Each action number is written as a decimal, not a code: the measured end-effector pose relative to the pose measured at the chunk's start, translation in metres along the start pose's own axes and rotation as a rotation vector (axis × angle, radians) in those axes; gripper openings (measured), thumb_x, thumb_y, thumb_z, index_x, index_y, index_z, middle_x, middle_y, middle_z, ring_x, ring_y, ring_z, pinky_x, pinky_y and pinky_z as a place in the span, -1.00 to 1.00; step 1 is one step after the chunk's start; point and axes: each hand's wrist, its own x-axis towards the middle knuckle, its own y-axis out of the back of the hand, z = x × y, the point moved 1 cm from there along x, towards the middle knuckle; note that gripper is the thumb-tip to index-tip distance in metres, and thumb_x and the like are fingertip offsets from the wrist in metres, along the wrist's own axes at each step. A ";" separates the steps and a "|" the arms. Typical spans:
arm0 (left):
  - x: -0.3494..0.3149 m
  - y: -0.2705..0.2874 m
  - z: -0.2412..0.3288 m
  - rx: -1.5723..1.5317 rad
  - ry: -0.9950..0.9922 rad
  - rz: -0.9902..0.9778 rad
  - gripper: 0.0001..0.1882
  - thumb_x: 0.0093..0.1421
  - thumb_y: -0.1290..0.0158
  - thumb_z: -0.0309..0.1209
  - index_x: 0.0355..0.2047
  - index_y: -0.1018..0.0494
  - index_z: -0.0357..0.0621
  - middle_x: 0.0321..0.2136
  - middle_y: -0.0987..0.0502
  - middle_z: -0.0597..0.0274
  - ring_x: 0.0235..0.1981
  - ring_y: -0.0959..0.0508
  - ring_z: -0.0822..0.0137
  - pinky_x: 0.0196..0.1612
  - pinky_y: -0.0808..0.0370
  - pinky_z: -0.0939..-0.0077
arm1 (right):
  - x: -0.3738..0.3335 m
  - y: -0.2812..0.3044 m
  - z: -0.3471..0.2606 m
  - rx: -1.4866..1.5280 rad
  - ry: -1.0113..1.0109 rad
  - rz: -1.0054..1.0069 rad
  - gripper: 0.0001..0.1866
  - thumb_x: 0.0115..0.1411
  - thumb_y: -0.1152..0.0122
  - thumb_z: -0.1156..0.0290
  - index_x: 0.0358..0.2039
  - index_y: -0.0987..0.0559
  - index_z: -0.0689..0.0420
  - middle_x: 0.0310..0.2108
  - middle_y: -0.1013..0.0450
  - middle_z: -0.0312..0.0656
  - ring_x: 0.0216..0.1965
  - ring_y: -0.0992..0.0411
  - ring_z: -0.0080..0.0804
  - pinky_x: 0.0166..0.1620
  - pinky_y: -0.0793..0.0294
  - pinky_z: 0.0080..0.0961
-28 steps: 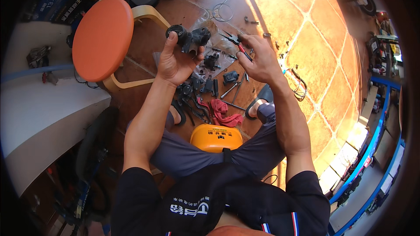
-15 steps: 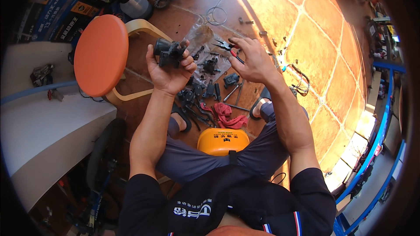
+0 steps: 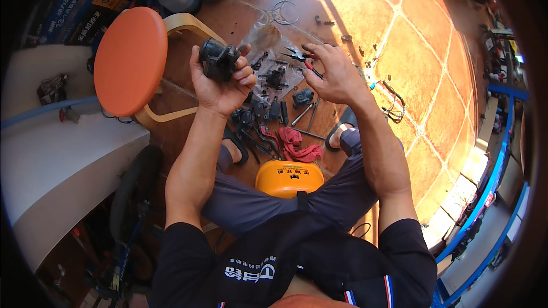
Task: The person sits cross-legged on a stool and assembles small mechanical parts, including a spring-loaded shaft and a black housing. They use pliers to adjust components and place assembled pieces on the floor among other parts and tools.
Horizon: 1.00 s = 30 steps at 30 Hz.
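A dark, roughly cylindrical mechanical part with side lugs (image 3: pixel 218 60) is raised above the floor, and the fingers of my left hand (image 3: pixel 220 88) are wrapped round it. To its right, my right hand (image 3: pixel 335 77) grips red-and-black handled needle-nose pliers (image 3: pixel 309 64), whose slim jaws point left toward the part. The jaws stand a little apart and touch nothing that I can see. Beneath both hands, a clear plastic sheet (image 3: pixel 264 39) on the tiles carries several small dark parts (image 3: pixel 276 78).
An orange-topped stool (image 3: pixel 130 63) stands at the left. Between my feet lie a red cloth (image 3: pixel 298 145), black levers, a metal rod tool (image 3: pixel 302 114) and a dark block (image 3: pixel 302 98). I sit over a yellow seat (image 3: pixel 290 178). Wires (image 3: pixel 394 101) lie on the right-hand tiles.
The part in my left hand has turned slightly, its open end now facing more upward. My right hand and the pliers have shifted slightly right. The whole view has tilted a little.
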 end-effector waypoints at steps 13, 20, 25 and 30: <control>0.005 0.002 0.012 0.030 -0.025 0.181 -0.22 0.12 0.00 0.37 -0.30 -0.46 -0.25 -0.43 -0.43 0.16 -0.44 -0.36 0.31 -0.39 -0.33 0.44 | 0.003 -0.005 -0.003 0.003 -0.027 -0.061 -0.43 0.13 -0.22 0.17 0.13 -0.49 0.15 -0.03 -0.50 0.00 0.10 -0.40 0.00 0.16 -0.39 -0.14; 0.005 0.001 0.013 0.019 -0.012 0.161 -0.19 0.11 0.03 0.44 -0.33 -0.50 -0.21 -0.44 -0.44 0.14 -0.45 -0.37 0.30 -0.39 -0.33 0.43 | 0.004 -0.006 -0.005 -0.007 -0.025 -0.084 -0.43 0.15 -0.22 0.16 0.13 -0.49 0.15 -0.03 -0.50 0.00 0.08 -0.41 0.00 0.16 -0.39 -0.15; 0.003 -0.002 0.012 0.115 -0.003 0.157 -0.13 0.10 0.04 0.47 -0.32 -0.52 -0.27 -0.45 -0.47 0.08 -0.46 -0.37 0.29 -0.38 -0.34 0.42 | 0.003 -0.005 -0.005 -0.018 -0.007 -0.078 -0.44 0.17 -0.22 0.14 0.13 -0.49 0.13 -0.02 -0.50 -0.01 0.07 -0.42 -0.01 0.15 -0.39 -0.14; 0.002 -0.004 0.011 0.150 0.005 0.124 -0.12 0.10 0.03 0.46 -0.28 -0.52 -0.28 -0.44 -0.48 0.07 -0.48 -0.37 0.29 -0.37 -0.33 0.44 | 0.003 -0.007 -0.004 -0.029 -0.005 -0.082 -0.45 0.17 -0.23 0.13 0.13 -0.50 0.13 -0.03 -0.51 -0.02 0.06 -0.43 -0.01 0.14 -0.39 -0.11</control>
